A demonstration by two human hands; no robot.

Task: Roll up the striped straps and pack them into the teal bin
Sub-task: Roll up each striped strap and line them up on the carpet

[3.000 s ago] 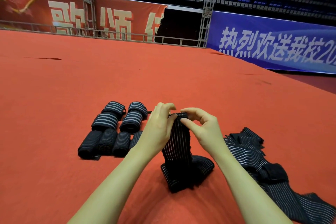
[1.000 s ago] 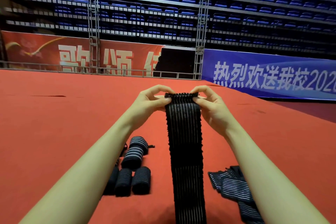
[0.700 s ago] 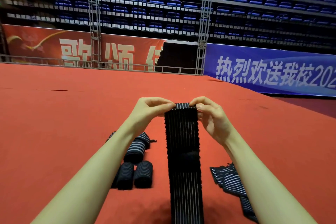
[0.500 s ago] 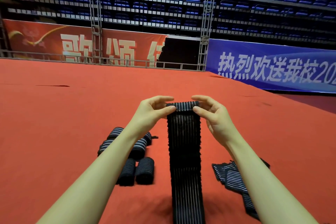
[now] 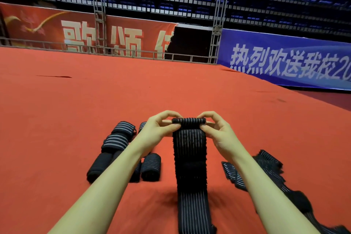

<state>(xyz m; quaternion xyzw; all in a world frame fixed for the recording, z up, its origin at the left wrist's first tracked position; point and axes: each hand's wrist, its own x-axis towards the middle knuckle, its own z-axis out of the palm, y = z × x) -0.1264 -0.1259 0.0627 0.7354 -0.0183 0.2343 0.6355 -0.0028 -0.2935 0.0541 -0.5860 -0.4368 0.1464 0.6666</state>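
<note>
A long black strap with thin grey stripes [image 5: 190,159] hangs in front of me, its top end curled into a small roll. My left hand [image 5: 158,129] pinches the left end of that roll. My right hand [image 5: 218,131] pinches the right end. The strap's lower part runs down to the red carpet and out of the bottom of the view. Several rolled straps [image 5: 117,138] lie on the carpet to the left, partly hidden behind my left forearm. No teal bin is in view.
A heap of unrolled striped straps [image 5: 266,173] lies on the red carpet [image 5: 76,110] to the right. Far behind stand a metal railing [image 5: 57,45], a red banner [image 5: 47,26], a blue banner [image 5: 284,59] and rows of blue seats.
Both hands raised the strap from the carpet and held it stretched, then lowered it a little. Its top edge is now turned over into a small tight roll.
</note>
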